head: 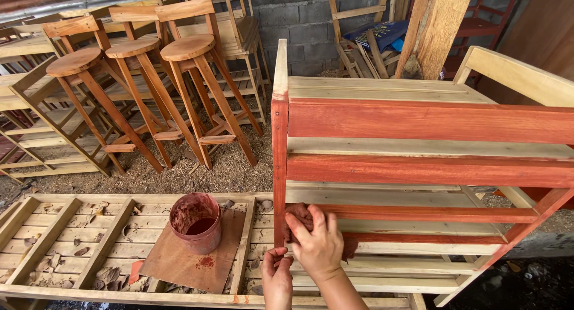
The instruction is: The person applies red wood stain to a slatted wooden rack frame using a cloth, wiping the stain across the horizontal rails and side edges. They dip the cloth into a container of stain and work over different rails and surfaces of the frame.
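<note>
A wooden shelf frame [418, 121] lies in front of me, its upright and front rails stained red, the other boards bare. My right hand [318, 241] presses a red-stained rag [297, 216] against the low end of the red upright [279, 166]. Just below it, my left hand [277, 278] is curled near the same post; what it grips is hidden by the right hand. A plastic bucket [196, 221] of red stain stands to the left on a brown sheet of cardboard [185, 263].
The bucket and cardboard rest on a bare slatted wooden frame [72, 244] strewn with dry leaves. Three tall wooden stools [149, 77] and stacked racks stand at the back left on sawdust. A thick wooden post [433, 29] rises behind the shelf.
</note>
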A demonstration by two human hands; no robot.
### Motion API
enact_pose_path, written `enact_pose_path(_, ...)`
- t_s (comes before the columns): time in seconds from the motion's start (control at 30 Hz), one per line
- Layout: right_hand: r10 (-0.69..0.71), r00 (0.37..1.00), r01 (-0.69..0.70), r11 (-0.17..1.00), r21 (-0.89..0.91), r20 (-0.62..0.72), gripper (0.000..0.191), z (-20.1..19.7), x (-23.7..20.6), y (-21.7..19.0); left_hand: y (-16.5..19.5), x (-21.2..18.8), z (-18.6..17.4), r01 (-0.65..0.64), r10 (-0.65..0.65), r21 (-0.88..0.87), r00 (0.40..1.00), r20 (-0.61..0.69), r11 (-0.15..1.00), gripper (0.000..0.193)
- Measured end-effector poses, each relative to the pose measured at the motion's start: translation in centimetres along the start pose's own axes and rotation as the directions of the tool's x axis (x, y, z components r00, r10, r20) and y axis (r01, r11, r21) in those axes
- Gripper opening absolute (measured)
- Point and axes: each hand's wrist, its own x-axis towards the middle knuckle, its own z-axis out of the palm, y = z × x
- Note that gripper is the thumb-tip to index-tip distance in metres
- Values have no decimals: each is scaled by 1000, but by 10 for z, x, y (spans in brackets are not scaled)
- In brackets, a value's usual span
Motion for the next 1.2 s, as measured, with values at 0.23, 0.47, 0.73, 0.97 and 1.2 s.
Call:
enact_pose_path(0.23, 124, 992, -122, 991, -49, 32, 68, -24, -17, 59, 18, -27, 36, 115, -117, 95, 993, 20, 989, 14)
enact_pose_path(0.47, 224, 972, -215, 970, -115, 75, 72, -53, -32, 128, 11, -48, 94, 134, -154, 159, 981, 118, 978, 14)
enact_pose_path(0.73, 412, 900, -380, 902, -204, 144, 77, -104, -51, 235, -42, -65, 169, 122, -138, 78, 957, 256, 990, 12)
enact_pose_path(0.97, 523, 842, -480, 838, -260, 129, 68, -147, -64, 323, -74, -93, 245, 44, -77, 103, 933, 350, 994, 13)
enact_pose_path(1.2, 536, 837, -497, 829, -256, 109, 70, -166, -78, 371, -86, -123, 283, -35, -15, 127, 929, 370, 991, 14)
